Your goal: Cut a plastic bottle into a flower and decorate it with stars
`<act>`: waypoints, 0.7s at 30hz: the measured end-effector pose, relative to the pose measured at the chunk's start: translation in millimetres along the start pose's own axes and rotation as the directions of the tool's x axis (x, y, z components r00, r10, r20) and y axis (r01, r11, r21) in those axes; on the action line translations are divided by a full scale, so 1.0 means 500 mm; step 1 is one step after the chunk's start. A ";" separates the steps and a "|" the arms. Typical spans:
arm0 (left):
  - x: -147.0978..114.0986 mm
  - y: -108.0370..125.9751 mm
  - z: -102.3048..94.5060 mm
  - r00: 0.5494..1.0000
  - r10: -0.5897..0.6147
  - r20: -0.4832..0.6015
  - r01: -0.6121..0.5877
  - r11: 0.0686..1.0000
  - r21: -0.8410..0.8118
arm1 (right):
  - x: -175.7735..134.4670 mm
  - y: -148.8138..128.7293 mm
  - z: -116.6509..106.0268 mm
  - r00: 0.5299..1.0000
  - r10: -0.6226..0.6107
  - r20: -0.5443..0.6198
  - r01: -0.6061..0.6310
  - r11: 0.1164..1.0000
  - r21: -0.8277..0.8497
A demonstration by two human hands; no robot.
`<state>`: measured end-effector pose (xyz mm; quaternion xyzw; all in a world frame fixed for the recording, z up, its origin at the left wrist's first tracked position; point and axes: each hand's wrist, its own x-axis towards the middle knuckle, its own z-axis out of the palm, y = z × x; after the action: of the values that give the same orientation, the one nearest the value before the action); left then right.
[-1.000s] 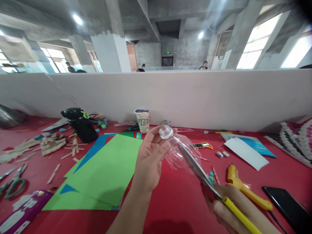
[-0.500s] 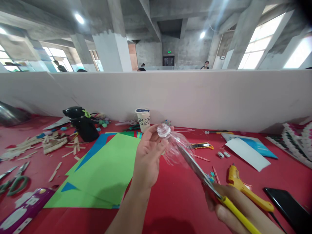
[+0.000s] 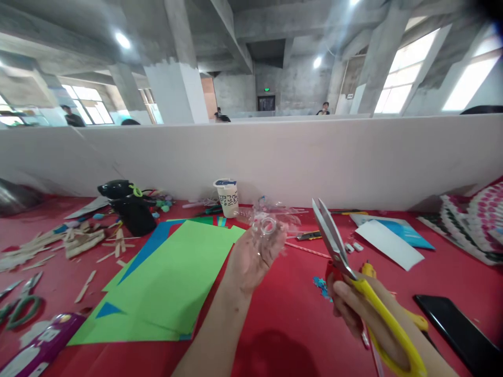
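Note:
My left hand holds a clear plastic bottle top by its neck, the cut strips fanning out away from me above the red table. My right hand grips yellow-handled scissors, blades slightly parted and pointing up, apart from the bottle piece and to its right.
Green and blue paper sheets lie left of my left arm. A paper cup, a black holder, wooden sticks, green scissors, a yellow glue gun, a black phone and white paper lie around. A white partition backs the table.
The scissors have come out of the bottle piece and now point upward to its right. My left hand has turned the bottle top so its neck faces me.

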<state>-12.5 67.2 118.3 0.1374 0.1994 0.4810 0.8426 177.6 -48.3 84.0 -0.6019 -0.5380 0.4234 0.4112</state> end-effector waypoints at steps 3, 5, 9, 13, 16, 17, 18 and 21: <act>0.001 -0.018 -0.001 0.992 -0.122 0.040 0.122 0.993 0.008 | 0.004 -0.012 -0.002 0.999 -0.023 -0.025 0.024 0.999 0.029; 0.000 -0.031 -0.001 0.988 -0.138 0.067 0.135 0.990 0.048 | 0.008 -0.020 -0.008 0.998 -0.054 -0.040 0.054 0.998 0.018; -0.012 -0.053 0.000 0.991 -0.079 0.111 0.080 0.997 -0.002 | 0.033 -0.017 -0.025 0.999 -0.027 -0.026 0.025 0.996 -0.081; -0.040 -0.063 0.004 0.992 -0.128 0.009 0.128 0.992 -0.020 | 0.071 0.013 -0.028 0.997 0.078 0.006 -0.074 0.967 -0.243; -0.063 -0.072 0.006 0.991 -0.098 -0.095 0.095 0.995 -0.034 | 0.086 0.043 -0.010 0.987 0.143 0.074 -0.101 0.908 -0.407; -0.070 -0.076 0.006 0.991 -0.070 -0.111 0.069 0.998 -0.010 | 0.087 0.054 0.000 0.982 0.159 0.098 -0.097 0.883 -0.460; -0.075 -0.081 0.005 0.992 -0.045 -0.116 0.049 0.998 0.028 | 0.086 0.064 0.012 0.981 0.159 0.112 -0.080 0.856 -0.510; -0.088 -0.100 0.002 0.995 0.019 -0.093 -0.005 0.990 0.141 | 0.076 0.094 0.053 0.982 0.140 0.127 -0.027 0.766 -0.642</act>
<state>5.9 4.0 107.0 0.1749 0.2716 0.4768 0.8175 168.9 -13.3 28.9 -0.6913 -0.6546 0.2828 0.1168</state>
